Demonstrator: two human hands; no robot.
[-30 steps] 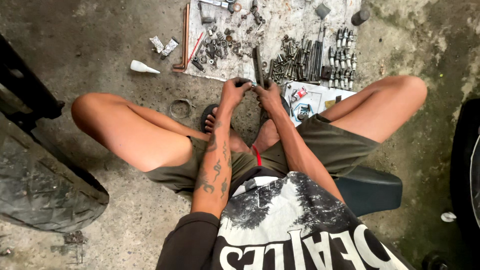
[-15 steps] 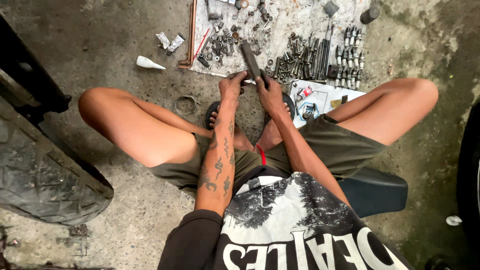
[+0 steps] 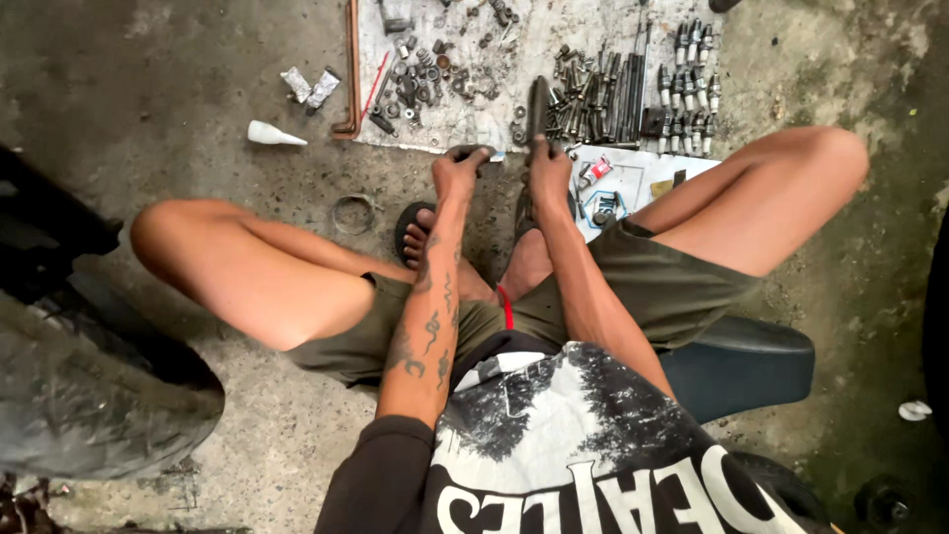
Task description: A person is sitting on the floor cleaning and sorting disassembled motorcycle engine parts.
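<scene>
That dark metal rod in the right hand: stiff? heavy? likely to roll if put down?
The rod looks like solid dark metal, so probably rigid and heavy for its size. Its round, straight shape suggests it would roll on bare floor. The right hand grips only its lower end; a grimy surface could make it slippery.

The dark metal rod [image 3: 536,109] now stands under the right hand [image 3: 547,170]; the left hand [image 3: 459,173] has parted from it.

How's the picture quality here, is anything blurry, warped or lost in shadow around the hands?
Head view: soft, even light with no glare; the left hand and right hand are fairly sharp, as are the small metal parts on the pale sheet. The wide lens bends the edges, and the tyre at lower left sits in dark shadow.
</scene>
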